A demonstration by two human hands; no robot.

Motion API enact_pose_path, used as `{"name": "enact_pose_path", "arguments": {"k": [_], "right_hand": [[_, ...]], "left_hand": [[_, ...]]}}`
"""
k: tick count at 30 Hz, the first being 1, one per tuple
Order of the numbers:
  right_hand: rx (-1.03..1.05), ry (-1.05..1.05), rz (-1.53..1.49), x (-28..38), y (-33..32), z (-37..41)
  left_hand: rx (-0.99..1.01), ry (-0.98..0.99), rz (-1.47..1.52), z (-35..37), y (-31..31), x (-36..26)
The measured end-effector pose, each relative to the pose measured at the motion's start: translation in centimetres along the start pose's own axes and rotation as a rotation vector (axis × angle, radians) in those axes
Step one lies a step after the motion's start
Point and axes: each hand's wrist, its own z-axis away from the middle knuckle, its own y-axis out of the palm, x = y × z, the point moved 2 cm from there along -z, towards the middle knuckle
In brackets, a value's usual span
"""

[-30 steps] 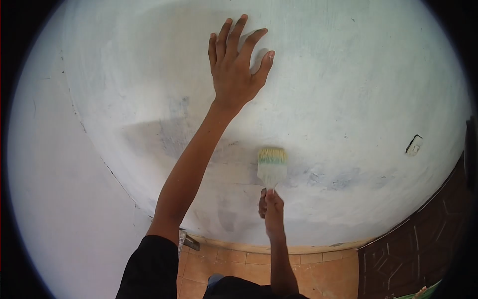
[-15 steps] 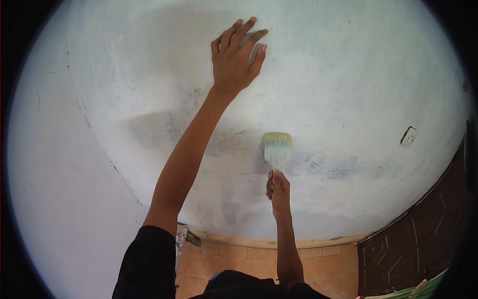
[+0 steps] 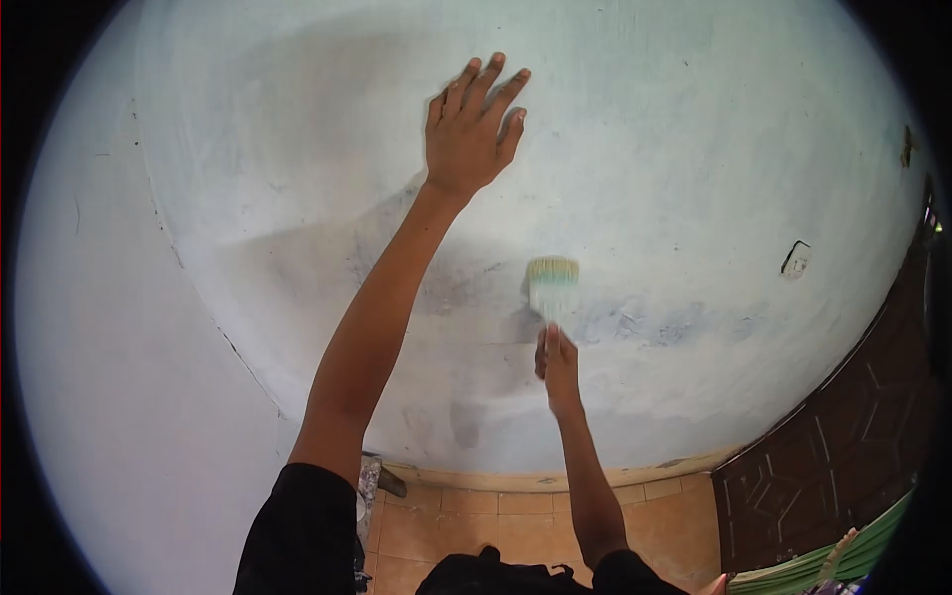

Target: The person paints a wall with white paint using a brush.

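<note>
My left hand (image 3: pixel 468 134) rests high against the pale, patchy wall (image 3: pixel 635 159), its fingers spread and nothing held. Lower and to the right, my right hand (image 3: pixel 558 365) grips a wide paintbrush (image 3: pixel 553 290) by its handle. The brush points up, its yellowish bristle tips toward the wall and its body streaked with white and pale green paint. Whether the bristles touch the wall is hard to tell. Grey, rough stains (image 3: pixel 645 322) mark the wall to the right of the brush.
A wall socket or switch (image 3: pixel 796 260) sits at the right. Below it stands a dark carved door (image 3: pixel 813 466), with green cloth (image 3: pixel 843 560) near its foot. Orange tiles (image 3: pixel 476 516) cover the floor. A wooden piece (image 3: pixel 393 482) juts out by the left wall's base.
My right hand and the brush have shifted slightly upward in view. My left hand sits a little lower, its fingers still spread. The view has turned slightly.
</note>
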Motion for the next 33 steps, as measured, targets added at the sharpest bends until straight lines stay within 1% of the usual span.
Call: {"name": "enact_pose_path", "arguments": {"k": [1,4,5,6,7,9,11,13,15,16,17,18,21,23,24,26,27,29,30,32,33], "right_hand": [[0.005,0.057,-0.002,0.1,0.1,1.3],[-0.001,-0.008,0.008,3.6,1.4,1.9],[0.045,-0.064,0.013,5.2,1.8,1.2],[0.091,-0.164,0.049,7.1,2.3,0.1],[0.097,-0.171,0.095,10.1,3.3,-0.3],[0.095,-0.223,0.141,12.9,4.7,-1.8],[0.082,-0.212,0.106,11.7,4.9,-3.4],[0.064,-0.245,0.083,8.1,4.5,-4.6],[0.038,-0.156,0.094,4.2,4.0,-3.0],[0.059,-0.028,0.038,3.2,3.9,-1.6],[0.067,0.006,0.028,2.7,3.6,-0.3],[0.076,0.039,0.018,2.9,3.5,0.5],[0.072,-0.098,0.001,7.7,4.9,0.3],[0.110,-0.190,-0.012,12.2,6.3,-0.8],[0.111,-0.223,-0.011,13.5,6.7,-1.7],[0.113,-0.225,0.001,13.3,6.3,-3.4],[0.098,-0.212,0.033,11.9,5.8,-3.8],[0.071,-0.185,0.093,6.9,4.2,-3.8],[0.064,-0.122,0.090,4.3,3.4,-3.2],[0.032,0.006,0.053,1.8,2.7,0.0],[0.038,0.016,0.040,1.7,2.5,1.1]], "left_hand": [[0.011,0.001,0.003,0.1,-0.1,0.0],[0.008,0.016,-0.008,0.3,-0.1,0.2],[0.002,0.029,-0.027,0.4,-0.1,0.4],[-0.006,0.037,-0.044,0.7,-0.2,0.5],[0.016,0.024,-0.019,0.6,-0.4,0.5],[0.015,0.015,-0.014,0.3,-0.5,0.5],[0.016,0.009,-0.021,0.4,-0.5,0.7],[0.009,0.000,-0.015,0.5,-0.5,0.7],[0.002,-0.009,-0.023,0.3,-0.3,0.7],[0.002,-0.019,-0.037,0.3,-0.4,0.6],[0.004,-0.029,-0.050,0.4,-0.4,0.6],[-0.005,-0.041,-0.042,0.3,-0.4,0.7],[-0.020,-0.070,-0.020,0.5,-0.6,0.9],[-0.029,-0.067,0.001,0.3,-0.6,1.0],[-0.035,-0.063,0.009,0.4,-0.6,1.0],[-0.047,-0.061,0.025,0.4,-0.6,1.0],[-0.048,-0.059,0.020,0.3,-0.5,1.0],[-0.047,-0.053,0.008,0.4,-0.6,1.0],[-0.048,-0.053,0.003,0.4,-0.6,1.1],[-0.046,-0.055,-0.005,0.4,-0.6,0.9],[-0.044,-0.054,-0.006,0.5,-0.6,0.9]]}}
